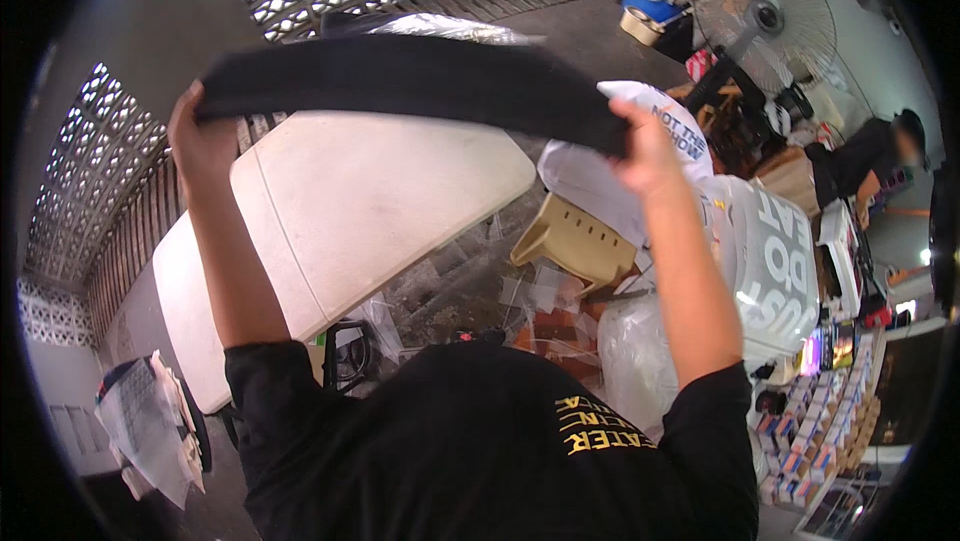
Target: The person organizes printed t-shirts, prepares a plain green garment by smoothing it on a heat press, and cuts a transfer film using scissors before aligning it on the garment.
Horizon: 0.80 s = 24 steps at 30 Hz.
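Observation:
A long black piece of cloth [400, 81] is stretched out in the air between my hands, above the far part of a white folding table [370, 191]. It looks like a folded garment, but blur hides its exact kind. My left hand [203, 141] grips its left end with the fingers closed. At the other end, my right hand [650, 153] pinches the cloth, thumb and fingers pressed together. Both arms reach forward, and the cloth bows slightly upward in the middle.
Right of the table are a beige plastic seat [575, 241], white printed bags [765, 256] and clear plastic wrap [635, 356]. A standing fan [765, 16] rises at far right, near another person [865, 161]. Small boxes [820, 421] are stacked at lower right; plastic-covered sheets [150, 426] are at lower left.

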Tool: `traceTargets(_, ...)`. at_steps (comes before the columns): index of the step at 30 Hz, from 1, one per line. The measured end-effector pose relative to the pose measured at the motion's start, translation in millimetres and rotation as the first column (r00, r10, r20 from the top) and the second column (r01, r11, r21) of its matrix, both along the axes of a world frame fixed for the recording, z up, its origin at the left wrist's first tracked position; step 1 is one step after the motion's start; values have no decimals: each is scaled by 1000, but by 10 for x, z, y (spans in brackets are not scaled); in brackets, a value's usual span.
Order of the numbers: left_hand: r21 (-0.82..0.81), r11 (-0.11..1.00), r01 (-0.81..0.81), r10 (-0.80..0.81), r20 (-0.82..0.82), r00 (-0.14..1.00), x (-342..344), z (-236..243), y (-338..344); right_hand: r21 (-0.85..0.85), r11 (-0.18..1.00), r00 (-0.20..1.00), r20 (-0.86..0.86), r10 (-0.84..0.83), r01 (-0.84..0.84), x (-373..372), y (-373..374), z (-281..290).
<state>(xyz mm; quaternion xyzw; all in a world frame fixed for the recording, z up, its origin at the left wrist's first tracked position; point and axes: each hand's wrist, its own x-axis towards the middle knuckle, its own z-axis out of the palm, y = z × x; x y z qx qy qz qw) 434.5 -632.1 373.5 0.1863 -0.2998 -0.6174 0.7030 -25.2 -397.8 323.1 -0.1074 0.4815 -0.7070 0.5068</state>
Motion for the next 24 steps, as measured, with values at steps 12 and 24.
traceTargets(12,-229,961,-156,96,804,-587,293,-3165,941,654,723,304,-658,689,-221,703,518,-2246)
traceTargets(24,-256,847,466,444,823,-355,-2016,-3168,1100,751,612,933,-356,57,249,813,4263,-2655)
